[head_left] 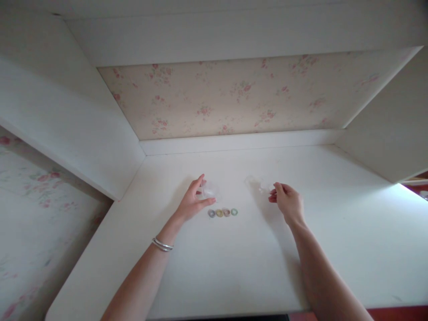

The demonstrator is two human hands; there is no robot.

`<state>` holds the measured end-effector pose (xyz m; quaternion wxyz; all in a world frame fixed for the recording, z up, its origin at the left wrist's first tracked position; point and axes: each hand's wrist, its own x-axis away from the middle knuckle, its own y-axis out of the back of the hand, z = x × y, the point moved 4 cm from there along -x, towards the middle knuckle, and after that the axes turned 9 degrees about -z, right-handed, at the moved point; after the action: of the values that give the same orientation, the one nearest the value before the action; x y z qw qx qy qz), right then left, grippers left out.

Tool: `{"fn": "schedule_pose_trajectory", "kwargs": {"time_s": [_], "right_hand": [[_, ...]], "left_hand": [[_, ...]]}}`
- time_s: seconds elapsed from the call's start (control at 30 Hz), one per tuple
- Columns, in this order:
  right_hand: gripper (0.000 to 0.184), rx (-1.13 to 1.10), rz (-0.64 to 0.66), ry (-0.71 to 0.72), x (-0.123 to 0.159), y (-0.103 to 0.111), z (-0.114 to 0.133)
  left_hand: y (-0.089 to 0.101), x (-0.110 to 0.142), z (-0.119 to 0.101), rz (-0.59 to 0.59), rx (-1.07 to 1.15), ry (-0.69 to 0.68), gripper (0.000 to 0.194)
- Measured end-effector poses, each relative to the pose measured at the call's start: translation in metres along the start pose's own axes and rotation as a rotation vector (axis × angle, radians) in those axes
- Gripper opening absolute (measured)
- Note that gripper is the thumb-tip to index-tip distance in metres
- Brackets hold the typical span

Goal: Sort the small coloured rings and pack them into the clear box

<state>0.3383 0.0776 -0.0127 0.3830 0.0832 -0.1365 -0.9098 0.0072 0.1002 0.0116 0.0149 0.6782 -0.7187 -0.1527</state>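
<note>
My left hand (195,199) is curved round a small see-through plastic container (209,191), thumb at its near side and fingers at its far side. My right hand (286,199) pinches a clear, thin plastic piece (266,186) between thumb and fingers; its exact kind cannot be made out. Just in front of the container several small rings lie in a row on the white tabletop (234,263): a grey-blue ring (211,213), a yellow ring (219,213), a pinkish ring (226,212) and a green ring (234,211).
White panels (67,102) enclose the desk on the left, with another side panel (384,120) on the right. Behind it is floral wallpaper (234,96) above a low white ledge (240,141). A white overhang (234,35) crosses the top.
</note>
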Motion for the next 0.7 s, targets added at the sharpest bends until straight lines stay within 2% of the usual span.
{"fn": "schedule_pose_trajectory", "kwargs": {"time_s": [0.07, 0.17, 0.23, 0.33, 0.43, 0.5, 0.7], "right_hand": [[0.038, 0.147, -0.03, 0.043, -0.009, 0.007, -0.008], [0.041, 0.241, -0.037, 0.06, -0.017, 0.013, -0.014], [0.043, 0.315, -0.021, 0.08, -0.019, 0.014, -0.014], [0.046, 0.54, -0.019, 0.18, -0.018, 0.015, -0.009], [0.043, 0.757, -0.06, 0.314, -0.016, 0.018, -0.004], [0.042, 0.822, -0.082, 0.369, -0.014, 0.019, -0.003], [0.041, 0.824, -0.111, 0.331, -0.012, 0.023, -0.008]], "left_hand": [[-0.009, -0.01, 0.005, 0.01, -0.162, -0.053, 0.079], [-0.022, -0.021, 0.012, 0.016, -0.349, -0.099, 0.081], [-0.028, -0.025, 0.017, 0.035, -0.455, -0.113, 0.082], [-0.031, -0.027, 0.022, 0.056, -0.555, -0.106, 0.082], [-0.031, -0.026, 0.025, 0.069, -0.598, -0.097, 0.083], [-0.031, -0.025, 0.027, 0.075, -0.606, -0.1, 0.082], [-0.025, -0.021, 0.025, 0.078, -0.495, -0.053, 0.083]]}}
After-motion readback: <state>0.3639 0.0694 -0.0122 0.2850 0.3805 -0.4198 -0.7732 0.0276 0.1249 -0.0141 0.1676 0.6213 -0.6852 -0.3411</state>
